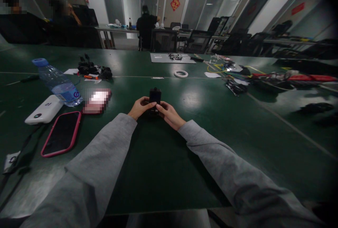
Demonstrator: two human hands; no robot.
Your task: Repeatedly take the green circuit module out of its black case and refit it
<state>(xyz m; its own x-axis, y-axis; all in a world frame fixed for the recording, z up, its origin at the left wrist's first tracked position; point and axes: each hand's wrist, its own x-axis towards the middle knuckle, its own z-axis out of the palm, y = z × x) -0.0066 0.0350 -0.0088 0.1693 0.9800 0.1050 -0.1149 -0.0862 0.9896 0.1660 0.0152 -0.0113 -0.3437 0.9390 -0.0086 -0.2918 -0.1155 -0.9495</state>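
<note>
Both my hands hold a small black device (155, 96) with a dark front, like a screen, and a small knob on top. It stands upright over the green table, in front of me; its exact kind is unclear. My left hand (139, 107) grips its left side, the thumb pressed on the lower front. From the right, my right hand (169, 112) closes on it the same way, its thumb tip close to the other. The fingers behind the device are hidden, as is whether its base touches the table.
On the left lie a pink-cased phone (62, 133), a white power bank (44, 110), a tilted water bottle (59, 83) and a blurred pink item (97, 101). Farther off are a white tape ring (181, 74), black parts (93, 69) and tangled cables (235, 67). People sit beyond the table (171, 175).
</note>
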